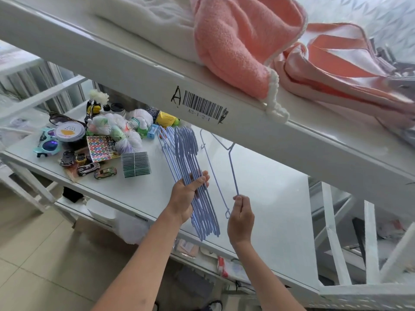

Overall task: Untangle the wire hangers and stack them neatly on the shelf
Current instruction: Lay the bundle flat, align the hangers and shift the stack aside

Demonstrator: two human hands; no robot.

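A bunch of several pale blue wire hangers (188, 158) is held edge-on above the white shelf (265, 198), hooks pointing away from me. My left hand (187, 197) grips the bunch around its middle. A single blue hanger (221, 167) hangs apart to the right of the bunch. My right hand (241, 218) pinches this hanger at its near corner, with its hook up near the underside of the upper shelf.
Toy cars (96, 170), sunglasses (48, 144), a sticker sheet (101, 148), a striped block (135, 163) and bagged items (116, 129) crowd the shelf's left end. The upper shelf beam (202, 104) with a barcode carries pink towels (242, 48). Tiled floor lies below.
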